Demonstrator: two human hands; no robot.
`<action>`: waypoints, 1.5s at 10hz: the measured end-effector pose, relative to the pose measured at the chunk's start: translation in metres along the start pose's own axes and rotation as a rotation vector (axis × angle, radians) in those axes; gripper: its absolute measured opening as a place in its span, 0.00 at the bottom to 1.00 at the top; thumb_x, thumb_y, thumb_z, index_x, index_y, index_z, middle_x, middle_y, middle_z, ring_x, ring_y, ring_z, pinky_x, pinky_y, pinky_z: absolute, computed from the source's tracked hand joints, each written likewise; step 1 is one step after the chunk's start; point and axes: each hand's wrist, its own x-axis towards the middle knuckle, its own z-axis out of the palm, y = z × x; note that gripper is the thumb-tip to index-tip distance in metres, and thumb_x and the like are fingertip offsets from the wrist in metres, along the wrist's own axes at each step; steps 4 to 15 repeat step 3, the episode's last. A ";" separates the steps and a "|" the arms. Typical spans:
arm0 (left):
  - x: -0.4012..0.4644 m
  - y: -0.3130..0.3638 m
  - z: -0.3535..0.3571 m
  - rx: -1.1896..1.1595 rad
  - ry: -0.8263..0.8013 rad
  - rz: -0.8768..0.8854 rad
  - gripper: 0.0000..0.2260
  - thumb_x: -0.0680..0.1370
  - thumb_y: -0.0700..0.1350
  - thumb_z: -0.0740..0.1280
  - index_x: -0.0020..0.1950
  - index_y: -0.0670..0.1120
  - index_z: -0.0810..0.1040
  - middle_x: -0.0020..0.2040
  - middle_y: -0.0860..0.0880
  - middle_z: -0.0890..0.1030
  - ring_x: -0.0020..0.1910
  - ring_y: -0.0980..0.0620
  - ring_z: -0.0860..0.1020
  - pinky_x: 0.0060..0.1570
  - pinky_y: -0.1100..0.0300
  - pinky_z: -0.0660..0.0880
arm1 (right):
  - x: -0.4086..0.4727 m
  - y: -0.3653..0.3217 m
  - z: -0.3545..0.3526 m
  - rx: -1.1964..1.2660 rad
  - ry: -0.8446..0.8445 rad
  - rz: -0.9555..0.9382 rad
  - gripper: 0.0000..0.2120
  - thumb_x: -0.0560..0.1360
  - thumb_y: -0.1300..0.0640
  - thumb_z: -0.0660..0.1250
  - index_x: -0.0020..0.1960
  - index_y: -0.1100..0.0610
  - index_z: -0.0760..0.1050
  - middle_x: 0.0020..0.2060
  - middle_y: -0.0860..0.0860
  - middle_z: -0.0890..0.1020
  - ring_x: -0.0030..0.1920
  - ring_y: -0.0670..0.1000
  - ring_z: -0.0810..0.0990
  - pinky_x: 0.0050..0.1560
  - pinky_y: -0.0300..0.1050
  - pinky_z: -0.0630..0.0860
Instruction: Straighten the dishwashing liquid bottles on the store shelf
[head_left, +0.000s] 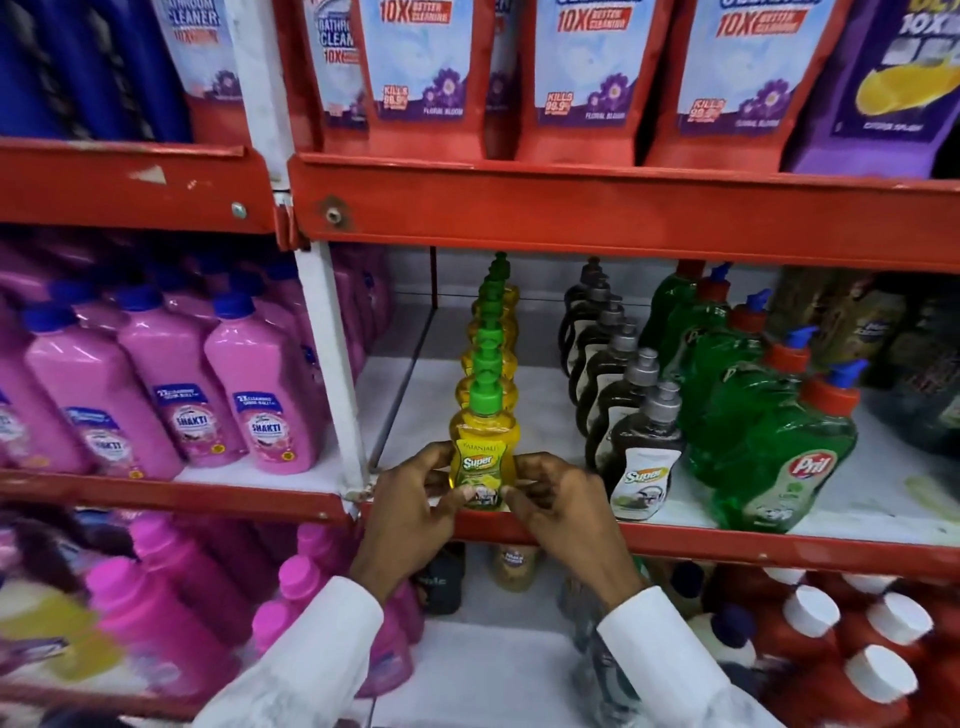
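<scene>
At shelf edge (675, 540), both hands — left (410, 512) & right (563, 512) — grip front yellow bottle (483, 457) (upright).

I see a front yellow dish liquid bottle (484, 447) of clear glossy plastic, with a matt green plastic cap and a shiny printed label. The shelf rail (623, 213) is red painted metal, chipped and scuffed, with bare screw heads. The shelf floor (545, 410) looks smooth and white. The pink bottles (265, 395) are opaque glossy plastic. My sleeves (306, 665) are white woven cloth, matt.
</scene>
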 end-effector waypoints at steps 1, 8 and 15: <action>0.000 -0.005 -0.001 -0.006 -0.002 0.004 0.18 0.71 0.47 0.72 0.60 0.51 0.77 0.53 0.53 0.86 0.48 0.58 0.84 0.52 0.49 0.82 | 0.000 -0.003 0.002 0.046 -0.016 0.019 0.12 0.72 0.55 0.74 0.55 0.51 0.83 0.45 0.46 0.88 0.43 0.39 0.86 0.50 0.43 0.84; -0.009 0.006 -0.008 0.079 0.132 0.064 0.26 0.70 0.53 0.74 0.67 0.50 0.75 0.60 0.51 0.83 0.56 0.58 0.81 0.59 0.56 0.78 | -0.022 -0.012 -0.017 0.157 0.262 0.026 0.11 0.72 0.60 0.75 0.53 0.50 0.82 0.46 0.44 0.88 0.41 0.40 0.85 0.47 0.40 0.84; -0.009 0.006 -0.008 0.079 0.132 0.064 0.26 0.70 0.53 0.74 0.67 0.50 0.75 0.60 0.51 0.83 0.56 0.58 0.81 0.59 0.56 0.78 | -0.022 -0.012 -0.017 0.157 0.262 0.026 0.11 0.72 0.60 0.75 0.53 0.50 0.82 0.46 0.44 0.88 0.41 0.40 0.85 0.47 0.40 0.84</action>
